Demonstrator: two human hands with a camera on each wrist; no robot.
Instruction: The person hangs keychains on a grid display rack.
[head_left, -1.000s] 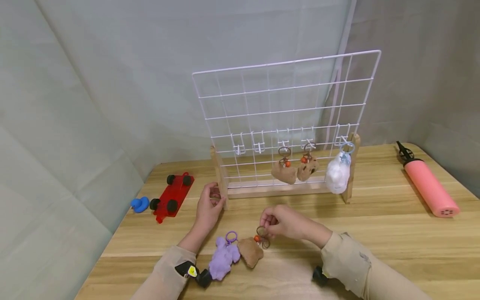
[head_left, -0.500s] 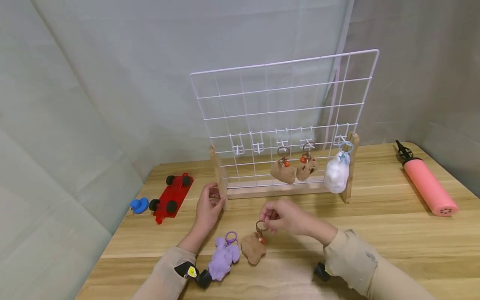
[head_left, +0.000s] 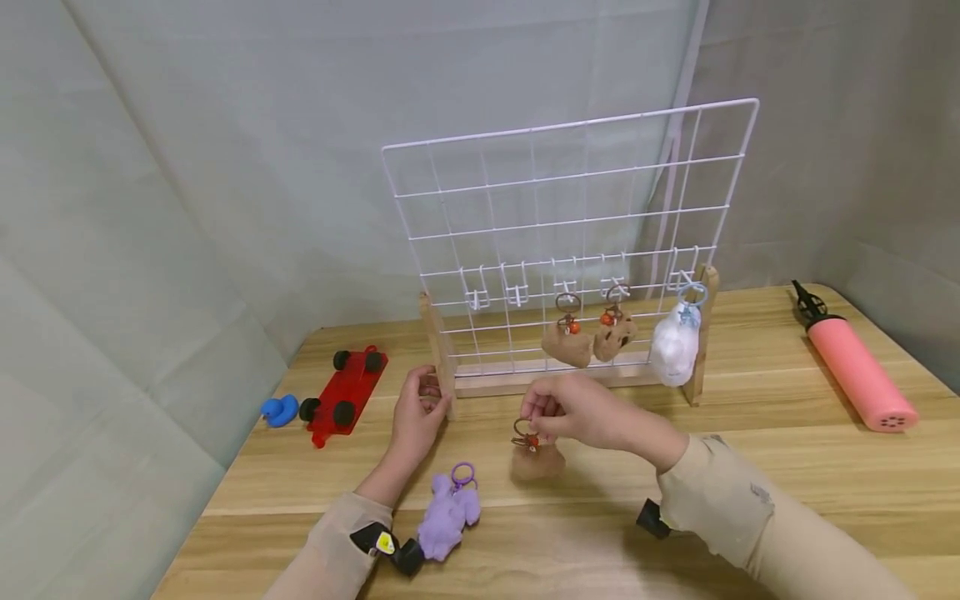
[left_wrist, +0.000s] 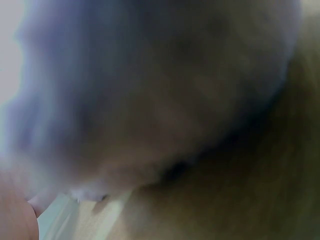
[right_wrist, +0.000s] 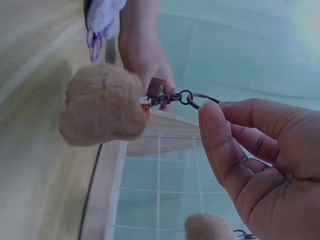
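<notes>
My right hand (head_left: 573, 410) pinches the brown ring of a brown plush keychain (head_left: 538, 461) between thumb and fingertips. In the right wrist view the plush (right_wrist: 102, 105) dangles from a dark metal clasp with an orange bead. My left hand (head_left: 418, 417) grips the left wooden post (head_left: 438, 354) of a white wire grid rack (head_left: 558, 179), its fingers partly hidden. A purple plush keychain (head_left: 447, 517) lies on the table by the left forearm. On the rack's hooks hang two brown plush keychains (head_left: 567, 346) and a white one (head_left: 675, 346). A blurred close shape fills the left wrist view.
A red toy car (head_left: 348, 392) lies wheels up at the left, beside a blue rubber duck (head_left: 280, 411). At the right rests a pink hand pump (head_left: 858, 371) with a black nozzle. Grey cloth (head_left: 225, 167) stands behind the wooden table (head_left: 787, 492).
My right hand has raised the brown plush keychain off the table, away from the purple one, moving it right and toward the rack. The left hand stays at the post.
</notes>
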